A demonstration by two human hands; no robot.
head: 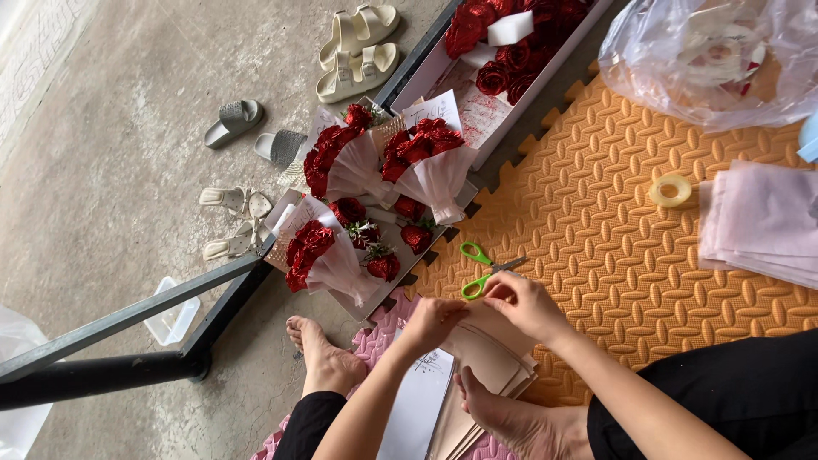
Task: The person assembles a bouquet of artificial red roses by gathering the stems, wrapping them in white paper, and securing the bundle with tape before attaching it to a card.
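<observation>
Far to the left of both hands, pairs of sandals (358, 51) lie on the bare concrete, kept off the working mat. Nearer, up and left of the hands, finished bouquets of red glitter roses (375, 183) lie in a shallow box, within arm's reach.

The left hand (433, 319) pinches the near edge of a stack of tan paper sheets (481, 362), fingers curled closed on it. The right hand (524, 302) grips the same edge just beside it, likely peeling one sheet free. The stack rests under a bare foot (503, 413), which seems to pin it; its long axis runs from the hands down-left toward the person's lap.

Green-handled scissors (481, 271) lie just above the hands, blades pointing right. Well right, a tape roll (671, 190) and pink tissue sheets (758, 221) sit on the orange foam mat (596, 221).
</observation>
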